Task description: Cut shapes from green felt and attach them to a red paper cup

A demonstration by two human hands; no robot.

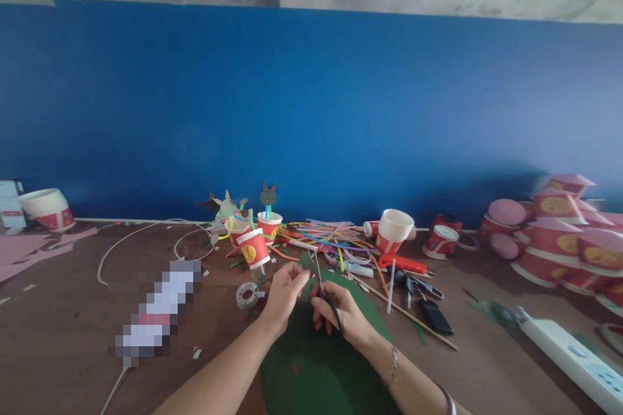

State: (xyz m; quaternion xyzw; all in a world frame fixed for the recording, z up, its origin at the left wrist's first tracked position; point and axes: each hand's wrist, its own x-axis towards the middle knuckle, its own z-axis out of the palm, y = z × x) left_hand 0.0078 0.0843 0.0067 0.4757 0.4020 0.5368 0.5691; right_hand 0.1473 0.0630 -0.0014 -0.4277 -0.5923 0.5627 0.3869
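Dark green covers the middle of the brown table point(63, 331), where a green sheet point(326, 369) lies under both hands. Above its far end the left hand point(287, 288) has thumb and fingertips pressed together, pinching a small green piece point(306, 262). The right hand point(345, 311) is curled round the dark handles of a pair of scissors point(320, 279), whose blades point away from the person and stand just beside that piece (whether they touch it, I cannot tell). A chain bracelet point(392, 363) circles the right wrist.

Just left of the left hand lies a tape roll point(241, 301), and beyond it a red-and-white cup point(254, 249) tilts near another cup point(269, 227) with an eared paper head point(268, 197) rising from it. Coloured strips point(335, 235) are heaped beyond the hands, near the blue wall panel point(311, 110). To the right are a larger white-mouthed cup point(393, 233), a red-handled tool point(403, 264), a thin wooden stick point(413, 318) lying aslant and a black key fob point(435, 316). Farther right, a white power strip point(569, 350) lies nearer the person than a cluster of cups with pink tops point(555, 240).
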